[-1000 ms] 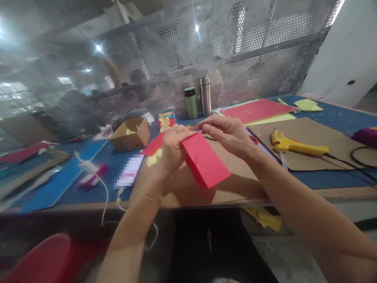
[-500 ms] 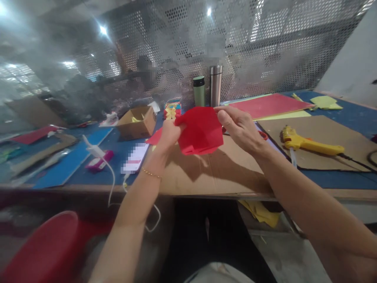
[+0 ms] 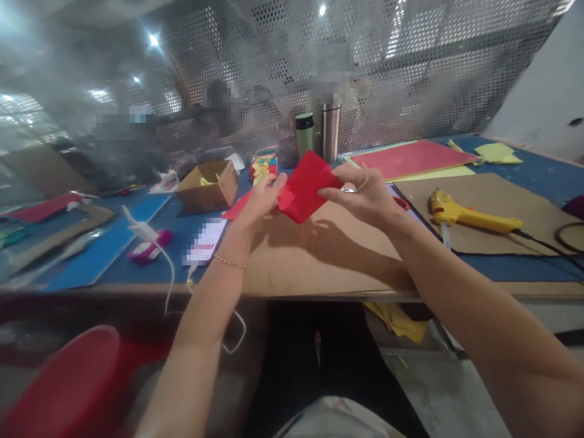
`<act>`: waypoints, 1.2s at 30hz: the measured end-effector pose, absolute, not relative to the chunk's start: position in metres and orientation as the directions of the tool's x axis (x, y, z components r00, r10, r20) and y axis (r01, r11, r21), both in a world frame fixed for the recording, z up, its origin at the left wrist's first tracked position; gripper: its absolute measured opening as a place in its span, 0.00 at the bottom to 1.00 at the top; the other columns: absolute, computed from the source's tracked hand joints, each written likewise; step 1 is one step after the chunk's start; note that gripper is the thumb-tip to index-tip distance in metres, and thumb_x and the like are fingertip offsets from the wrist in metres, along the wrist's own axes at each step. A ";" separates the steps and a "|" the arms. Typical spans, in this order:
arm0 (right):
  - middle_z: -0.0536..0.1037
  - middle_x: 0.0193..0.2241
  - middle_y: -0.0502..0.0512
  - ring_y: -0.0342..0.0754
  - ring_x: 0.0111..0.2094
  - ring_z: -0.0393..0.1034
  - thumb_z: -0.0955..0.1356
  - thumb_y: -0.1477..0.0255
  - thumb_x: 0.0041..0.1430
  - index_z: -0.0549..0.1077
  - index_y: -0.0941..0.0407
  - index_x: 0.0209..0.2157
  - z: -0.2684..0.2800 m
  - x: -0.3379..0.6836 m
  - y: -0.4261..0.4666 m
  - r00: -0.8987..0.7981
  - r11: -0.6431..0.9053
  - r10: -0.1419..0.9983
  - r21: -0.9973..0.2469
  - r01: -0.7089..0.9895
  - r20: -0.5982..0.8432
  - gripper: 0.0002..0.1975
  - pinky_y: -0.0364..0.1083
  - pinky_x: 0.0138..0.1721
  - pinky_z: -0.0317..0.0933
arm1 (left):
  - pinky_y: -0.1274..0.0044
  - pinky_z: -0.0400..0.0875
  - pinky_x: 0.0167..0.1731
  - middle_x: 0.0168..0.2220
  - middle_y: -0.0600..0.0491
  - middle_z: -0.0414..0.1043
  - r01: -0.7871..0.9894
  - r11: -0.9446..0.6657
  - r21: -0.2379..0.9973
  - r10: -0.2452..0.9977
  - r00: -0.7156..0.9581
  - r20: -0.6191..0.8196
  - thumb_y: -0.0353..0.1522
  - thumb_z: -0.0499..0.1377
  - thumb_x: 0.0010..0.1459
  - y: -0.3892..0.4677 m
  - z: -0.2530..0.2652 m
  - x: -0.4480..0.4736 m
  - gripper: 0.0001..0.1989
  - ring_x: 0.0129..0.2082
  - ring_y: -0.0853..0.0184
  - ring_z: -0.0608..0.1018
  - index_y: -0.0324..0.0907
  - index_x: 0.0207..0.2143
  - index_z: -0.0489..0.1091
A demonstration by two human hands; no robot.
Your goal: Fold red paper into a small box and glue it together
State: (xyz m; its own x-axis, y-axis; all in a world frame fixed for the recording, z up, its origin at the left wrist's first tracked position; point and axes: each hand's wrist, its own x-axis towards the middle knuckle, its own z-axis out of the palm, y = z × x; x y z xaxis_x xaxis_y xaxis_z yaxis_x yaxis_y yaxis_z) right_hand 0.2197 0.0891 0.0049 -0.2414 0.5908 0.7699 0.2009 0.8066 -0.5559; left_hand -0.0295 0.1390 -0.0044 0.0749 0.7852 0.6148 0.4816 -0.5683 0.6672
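at the left, an open carton (image 3: 219,196) stands beyond a phone (image 3: 215,233). the left hand (image 3: 261,199) meets the left edge of the red paper (image 3: 306,187); its thumb is raised, and whether its fingers grip i cannot tell. the paper is up above a cardboard sheet (image 3: 292,267), between both hands. it looks bent or creased, so some shaping seems done; nothing shows fastened to it, and what is left is unclear. the right hand (image 3: 362,190) pinches its right corner. farther right, a yellow glue gun (image 3: 477,218) lies untouched.
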 end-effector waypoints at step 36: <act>0.78 0.28 0.51 0.44 0.29 0.70 0.81 0.60 0.51 0.81 0.57 0.30 0.006 0.231 0.100 -0.161 0.494 0.849 -0.864 -0.095 0.503 0.15 0.45 0.32 0.66 | 0.81 0.70 0.22 0.31 0.52 0.82 0.214 -0.230 0.950 0.787 0.615 0.052 0.37 0.75 0.50 0.071 0.041 -0.014 0.14 0.20 0.76 0.74 0.39 0.37 0.83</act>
State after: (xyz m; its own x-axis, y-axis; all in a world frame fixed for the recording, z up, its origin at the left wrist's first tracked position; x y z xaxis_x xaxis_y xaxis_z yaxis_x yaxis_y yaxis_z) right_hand 0.2311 0.0998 0.0061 -0.1612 0.8489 0.5035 -0.0949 0.4944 -0.8640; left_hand -0.0140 0.0712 0.0407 0.6145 0.7872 0.0520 0.2136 -0.2295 0.9496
